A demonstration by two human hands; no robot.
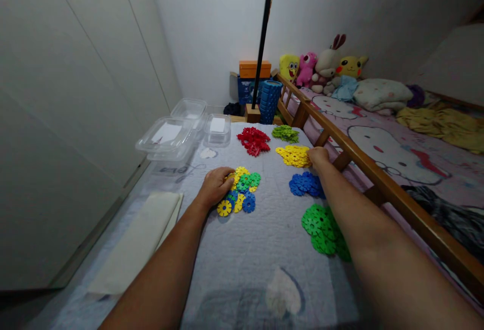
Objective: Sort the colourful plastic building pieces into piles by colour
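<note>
My left hand [217, 186] is at the left edge of a small mixed group of notched plastic interlocking discs. Its thumb and fingers close around the edge of a yellow interlocking disc [229, 176]. In that group lie green discs [244, 183], a blue disc [248, 202] and a yellow disc [224, 208]. My right hand [318, 156] rests at the right end of a yellow disc pile [294, 155], its fingers curled in; what they hold is hidden. Nearer me, my right forearm partly covers a blue disc pile [303, 184] and a green disc pile [323, 229].
Farther back lie red pieces [253, 141] and light green pieces [285, 133]. Clear lidded boxes [166, 138] and a folded pale sheet [139, 242] are on the left. A wooden bed rail [351, 153] borders the right side; a black pole [262, 38] stands behind.
</note>
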